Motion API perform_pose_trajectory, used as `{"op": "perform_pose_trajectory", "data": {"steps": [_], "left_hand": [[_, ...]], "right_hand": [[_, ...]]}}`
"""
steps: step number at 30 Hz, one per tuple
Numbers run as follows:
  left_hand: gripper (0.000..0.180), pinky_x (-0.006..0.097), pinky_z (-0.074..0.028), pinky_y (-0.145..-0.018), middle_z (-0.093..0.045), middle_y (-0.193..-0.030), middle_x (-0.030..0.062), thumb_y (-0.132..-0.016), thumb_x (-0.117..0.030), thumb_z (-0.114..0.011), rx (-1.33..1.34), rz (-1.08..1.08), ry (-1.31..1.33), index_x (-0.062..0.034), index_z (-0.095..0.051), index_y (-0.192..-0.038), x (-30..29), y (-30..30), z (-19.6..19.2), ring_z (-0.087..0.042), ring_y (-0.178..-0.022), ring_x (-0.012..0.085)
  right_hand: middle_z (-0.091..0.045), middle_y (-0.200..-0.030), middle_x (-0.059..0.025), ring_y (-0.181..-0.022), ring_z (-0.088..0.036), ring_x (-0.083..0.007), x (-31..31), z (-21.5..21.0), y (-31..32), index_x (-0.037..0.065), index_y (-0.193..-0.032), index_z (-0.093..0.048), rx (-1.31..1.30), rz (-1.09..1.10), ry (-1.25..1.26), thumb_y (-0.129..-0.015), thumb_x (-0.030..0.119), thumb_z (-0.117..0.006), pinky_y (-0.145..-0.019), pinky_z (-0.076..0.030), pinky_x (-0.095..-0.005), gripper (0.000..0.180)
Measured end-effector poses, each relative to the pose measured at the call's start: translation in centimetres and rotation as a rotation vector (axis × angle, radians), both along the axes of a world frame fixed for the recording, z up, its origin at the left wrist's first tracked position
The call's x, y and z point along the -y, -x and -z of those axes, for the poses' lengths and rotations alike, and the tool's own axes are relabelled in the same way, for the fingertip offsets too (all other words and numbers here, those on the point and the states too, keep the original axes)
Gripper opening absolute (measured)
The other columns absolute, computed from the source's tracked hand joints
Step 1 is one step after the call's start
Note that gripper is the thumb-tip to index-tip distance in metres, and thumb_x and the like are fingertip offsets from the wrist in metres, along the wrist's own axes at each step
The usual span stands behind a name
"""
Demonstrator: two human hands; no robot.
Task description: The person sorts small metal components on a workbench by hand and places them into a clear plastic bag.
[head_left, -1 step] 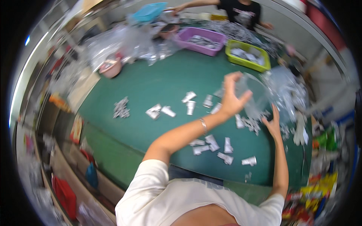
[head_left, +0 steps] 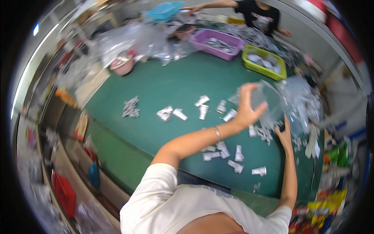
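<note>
A clear plastic bag [head_left: 269, 102] stands up with its mouth spread, above the right part of the green table. My left hand [head_left: 249, 109] is curved round its left edge, thumb and fingers wide and on the plastic. Below the bag's right side, my right hand [head_left: 284, 135] has its thumb and forefinger apart, beside a pile of small grey parts [head_left: 266, 135]; whether it touches the bag is hard to see. Several small white-and-grey packets lie about my left arm, among them one packet [head_left: 258, 171] near the front and another packet [head_left: 202, 100] farther off.
A second heap of grey parts [head_left: 131, 107] lies at the left. Behind are a pink bowl [head_left: 122, 67], a purple basket [head_left: 199, 38] and a green basket [head_left: 260, 71]. Crumpled clear bags [head_left: 300, 102] and a pale glove [head_left: 312, 143] lie at the right. Across the table is another person [head_left: 261, 17].
The whole view has shifted a little, so the table and baskets sit slightly farther right. My hands keep nearly the same place by the clear bag.
</note>
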State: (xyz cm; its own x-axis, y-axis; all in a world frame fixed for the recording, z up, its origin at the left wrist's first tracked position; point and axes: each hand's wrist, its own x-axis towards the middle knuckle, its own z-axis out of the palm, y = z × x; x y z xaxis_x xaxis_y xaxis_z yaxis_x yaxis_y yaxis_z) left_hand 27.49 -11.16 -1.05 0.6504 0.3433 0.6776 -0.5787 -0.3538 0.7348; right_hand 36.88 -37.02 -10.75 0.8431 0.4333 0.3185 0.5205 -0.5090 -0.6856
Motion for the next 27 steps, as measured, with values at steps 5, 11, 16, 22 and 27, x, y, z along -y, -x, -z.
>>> {"op": "perform_pose_trajectory", "data": {"steps": [5,11,16,22,27], "left_hand": [[0.067,0.04,-0.025,-0.101,-0.029,-0.123,0.0189,-0.07,-0.013,-0.066,-0.039,-0.015,-0.004,-0.0024,-0.031,-0.126,1.2,4.1,2.0,-0.029,-0.119,0.034],[0.057,0.04,-0.028,-0.098,-0.034,-0.118,0.0169,-0.069,-0.002,-0.061,-0.198,0.025,-0.075,-0.0037,-0.036,-0.12,1.2,8.0,4.0,-0.033,-0.115,0.0344],[0.053,0.04,-0.03,-0.096,-0.034,-0.115,0.0173,-0.068,0.0,-0.059,-0.305,0.021,-0.15,-0.0027,-0.039,-0.116,1.1,9.4,4.8,-0.033,-0.112,0.0351],[0.049,0.04,-0.03,-0.097,-0.034,-0.116,0.0165,-0.071,-0.001,-0.058,-0.35,0.016,-0.13,-0.0041,-0.039,-0.116,0.3,10.7,4.9,-0.033,-0.114,0.0337],[0.047,0.04,-0.029,-0.097,-0.035,-0.116,0.0155,-0.072,-0.001,-0.058,-0.358,-0.042,-0.071,-0.0053,-0.04,-0.116,-1.1,12.5,4.3,-0.034,-0.113,0.033]], "right_hand": [[-0.025,-0.141,-0.0176,-0.132,-0.015,-0.0367,-2.5,1.5,0.7,0.012,-0.135,-0.032,-0.029,-0.167,0.388,-0.062,0.032,-0.07,-0.107,-0.006,-0.0467,0.085],[-0.032,-0.132,-0.0222,-0.124,-0.026,-0.0394,-4.2,-2.1,5.7,0.007,-0.126,-0.043,0.091,-0.28,0.515,-0.052,0.033,-0.079,-0.104,-0.015,-0.0475,0.087],[-0.039,-0.122,-0.0192,-0.114,-0.037,-0.037,-4.4,-0.5,5.5,0.006,-0.112,-0.055,0.169,-0.183,0.263,-0.056,0.02,-0.077,-0.097,-0.028,-0.0429,0.062],[-0.042,-0.118,-0.0211,-0.109,-0.039,-0.038,-4.7,1.3,4.4,0.002,-0.11,-0.05,0.295,-0.175,0.221,-0.059,0.011,-0.07,-0.095,-0.029,-0.045,0.055],[-0.042,-0.117,-0.0233,-0.11,-0.038,-0.0393,-4.3,2.6,4.4,-0.003,-0.116,-0.041,0.088,-0.081,0.166,-0.063,0.01,-0.069,-0.094,-0.031,-0.0443,0.062]]}}
